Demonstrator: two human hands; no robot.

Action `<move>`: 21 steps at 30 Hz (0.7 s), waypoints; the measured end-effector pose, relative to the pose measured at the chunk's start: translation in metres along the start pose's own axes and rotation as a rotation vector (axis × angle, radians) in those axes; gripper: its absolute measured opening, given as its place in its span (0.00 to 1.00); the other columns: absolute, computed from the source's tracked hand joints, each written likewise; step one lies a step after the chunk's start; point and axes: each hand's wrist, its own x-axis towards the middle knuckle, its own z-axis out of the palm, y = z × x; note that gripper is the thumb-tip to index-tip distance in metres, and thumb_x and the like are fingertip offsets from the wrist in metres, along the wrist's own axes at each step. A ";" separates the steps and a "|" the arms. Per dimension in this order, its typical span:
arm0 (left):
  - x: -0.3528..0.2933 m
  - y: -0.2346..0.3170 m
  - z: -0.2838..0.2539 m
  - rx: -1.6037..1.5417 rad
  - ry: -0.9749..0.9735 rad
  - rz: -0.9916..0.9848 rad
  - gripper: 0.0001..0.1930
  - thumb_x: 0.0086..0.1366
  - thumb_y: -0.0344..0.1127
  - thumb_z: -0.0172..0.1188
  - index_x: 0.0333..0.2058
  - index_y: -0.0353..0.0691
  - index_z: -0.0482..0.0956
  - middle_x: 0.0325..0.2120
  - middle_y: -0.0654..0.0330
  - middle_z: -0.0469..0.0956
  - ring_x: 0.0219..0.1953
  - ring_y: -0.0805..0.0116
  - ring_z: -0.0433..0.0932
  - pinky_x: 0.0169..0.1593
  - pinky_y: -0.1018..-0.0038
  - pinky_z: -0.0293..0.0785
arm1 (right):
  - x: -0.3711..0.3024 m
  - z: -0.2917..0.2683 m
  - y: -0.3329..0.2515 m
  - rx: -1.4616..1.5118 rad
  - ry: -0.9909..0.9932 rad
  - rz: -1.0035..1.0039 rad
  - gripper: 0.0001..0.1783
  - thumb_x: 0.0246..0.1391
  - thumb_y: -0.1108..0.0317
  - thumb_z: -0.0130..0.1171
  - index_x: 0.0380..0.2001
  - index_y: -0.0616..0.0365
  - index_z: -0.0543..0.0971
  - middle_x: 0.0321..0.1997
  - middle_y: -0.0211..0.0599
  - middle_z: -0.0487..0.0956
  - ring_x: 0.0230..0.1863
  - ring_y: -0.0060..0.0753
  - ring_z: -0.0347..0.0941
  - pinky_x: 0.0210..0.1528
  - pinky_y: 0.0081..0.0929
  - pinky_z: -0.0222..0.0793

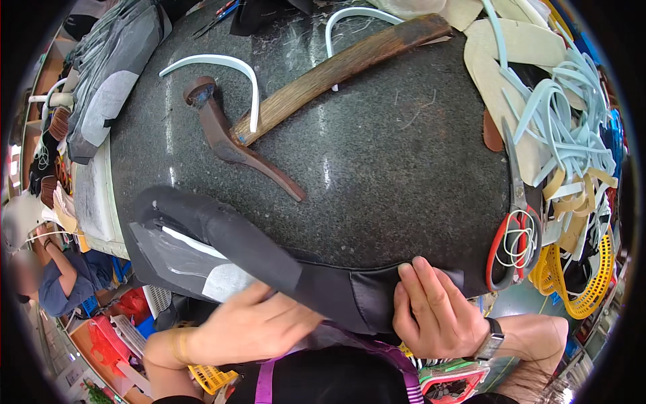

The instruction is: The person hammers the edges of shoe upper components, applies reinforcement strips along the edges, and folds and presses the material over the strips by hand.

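A black leather-like piece point(336, 289), its long band folded over and stitched with a seam, lies along the near edge of the dark stone worktop. On its left part a pale grey patch point(227, 281) and a white strip point(195, 244) show. My left hand point(252, 323) is closed on the near edge of the piece, its fingertips partly hidden by the band. My right hand point(437, 306) lies with fingers outstretched on the piece's right part, pressing near its far edge. Beyond them, a hammer point(303, 97) with a rusty head and wooden handle rests on the stone.
Red-handled scissors point(515, 222) lie at the right edge. Behind them are a heap of pale blue strips point(565, 128) and cream pieces point(481, 67). Stacked dark pieces point(114, 87) stand at far left. A yellow basket point(585, 276) hangs lower right. Another person point(64, 276) sits at left.
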 end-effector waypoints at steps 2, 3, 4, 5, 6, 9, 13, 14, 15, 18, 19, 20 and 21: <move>-0.017 -0.012 -0.008 0.119 0.060 0.087 0.20 0.51 0.37 0.57 0.43 0.38 0.81 0.46 0.60 0.78 0.51 0.65 0.76 0.57 0.67 0.71 | 0.009 -0.008 0.017 0.184 -0.067 -0.156 0.09 0.48 0.67 0.56 0.31 0.60 0.79 0.54 0.47 0.79 0.50 0.38 0.76 0.48 0.30 0.75; -0.019 -0.018 -0.013 0.217 0.056 0.115 0.22 0.49 0.37 0.56 0.43 0.33 0.80 0.46 0.56 0.78 0.50 0.62 0.76 0.57 0.67 0.71 | 0.014 -0.011 0.026 0.300 -0.093 -0.236 0.09 0.50 0.66 0.55 0.33 0.58 0.79 0.58 0.40 0.77 0.52 0.34 0.72 0.49 0.28 0.71; -0.020 -0.018 -0.018 0.212 0.053 0.107 0.22 0.49 0.37 0.56 0.43 0.33 0.80 0.46 0.56 0.78 0.50 0.62 0.76 0.57 0.67 0.71 | 0.022 -0.013 0.033 0.307 -0.094 -0.243 0.09 0.50 0.66 0.55 0.33 0.58 0.79 0.58 0.40 0.77 0.52 0.34 0.72 0.49 0.28 0.71; -0.019 -0.017 -0.025 0.246 0.014 0.106 0.23 0.49 0.38 0.56 0.43 0.31 0.80 0.46 0.54 0.77 0.49 0.61 0.76 0.57 0.66 0.71 | 0.031 -0.017 0.039 0.432 -0.199 -0.269 0.10 0.51 0.65 0.54 0.34 0.58 0.79 0.59 0.40 0.75 0.51 0.33 0.71 0.47 0.27 0.71; -0.020 -0.014 -0.030 0.286 -0.034 0.087 0.24 0.48 0.38 0.56 0.43 0.29 0.80 0.45 0.52 0.77 0.49 0.59 0.75 0.57 0.66 0.71 | 0.040 -0.018 0.045 0.563 -0.294 -0.310 0.12 0.51 0.65 0.54 0.36 0.58 0.79 0.61 0.40 0.74 0.50 0.31 0.70 0.46 0.26 0.71; -0.016 0.002 -0.046 0.323 -0.094 0.088 0.26 0.47 0.39 0.55 0.42 0.25 0.80 0.42 0.48 0.78 0.48 0.55 0.75 0.56 0.64 0.73 | 0.062 -0.019 0.037 0.764 -0.267 -0.159 0.13 0.47 0.64 0.58 0.35 0.59 0.77 0.50 0.38 0.77 0.42 0.30 0.71 0.39 0.22 0.71; -0.022 0.013 -0.034 0.208 -0.152 0.041 0.26 0.51 0.38 0.54 0.45 0.22 0.79 0.42 0.44 0.78 0.53 0.50 0.72 0.58 0.59 0.70 | 0.069 -0.013 0.024 0.819 -0.229 -0.082 0.16 0.39 0.64 0.61 0.34 0.58 0.76 0.46 0.41 0.77 0.40 0.31 0.74 0.36 0.24 0.72; -0.028 0.012 -0.027 0.105 -0.159 0.017 0.26 0.52 0.38 0.54 0.45 0.22 0.78 0.42 0.44 0.78 0.54 0.50 0.71 0.59 0.59 0.70 | 0.072 -0.010 0.022 0.708 -0.208 -0.234 0.14 0.42 0.64 0.61 0.34 0.57 0.76 0.47 0.38 0.77 0.41 0.29 0.72 0.35 0.21 0.71; -0.034 0.009 -0.025 0.107 -0.147 0.022 0.26 0.54 0.38 0.54 0.47 0.23 0.77 0.44 0.46 0.78 0.57 0.51 0.69 0.61 0.61 0.68 | 0.074 -0.009 0.021 0.664 -0.195 -0.325 0.12 0.44 0.63 0.59 0.33 0.54 0.76 0.55 0.36 0.76 0.41 0.26 0.70 0.34 0.21 0.70; -0.058 -0.011 -0.015 -0.039 -0.003 0.084 0.26 0.54 0.38 0.54 0.48 0.23 0.78 0.46 0.47 0.77 0.57 0.53 0.69 0.62 0.64 0.68 | 0.088 -0.013 0.019 0.564 -0.299 -0.404 0.10 0.45 0.62 0.58 0.32 0.52 0.76 0.63 0.32 0.73 0.40 0.23 0.69 0.33 0.20 0.68; -0.067 -0.011 -0.019 -0.004 0.009 0.055 0.25 0.53 0.37 0.54 0.47 0.24 0.78 0.50 0.47 0.76 0.58 0.55 0.69 0.63 0.67 0.68 | 0.091 -0.016 0.019 0.629 -0.360 -0.378 0.09 0.45 0.63 0.57 0.32 0.50 0.76 0.60 0.29 0.74 0.40 0.23 0.69 0.33 0.20 0.68; -0.070 -0.012 -0.025 -0.003 0.021 0.067 0.25 0.53 0.37 0.54 0.47 0.24 0.78 0.50 0.47 0.76 0.58 0.55 0.69 0.63 0.67 0.68 | 0.091 -0.018 0.021 0.617 -0.368 -0.370 0.09 0.45 0.63 0.57 0.32 0.50 0.76 0.60 0.29 0.74 0.40 0.23 0.69 0.33 0.20 0.68; -0.073 -0.013 -0.032 0.093 0.002 0.047 0.26 0.49 0.35 0.56 0.47 0.27 0.79 0.50 0.48 0.76 0.58 0.57 0.70 0.62 0.68 0.69 | 0.091 -0.020 0.022 0.663 -0.407 -0.319 0.09 0.47 0.63 0.57 0.33 0.50 0.77 0.58 0.28 0.75 0.40 0.23 0.69 0.33 0.20 0.68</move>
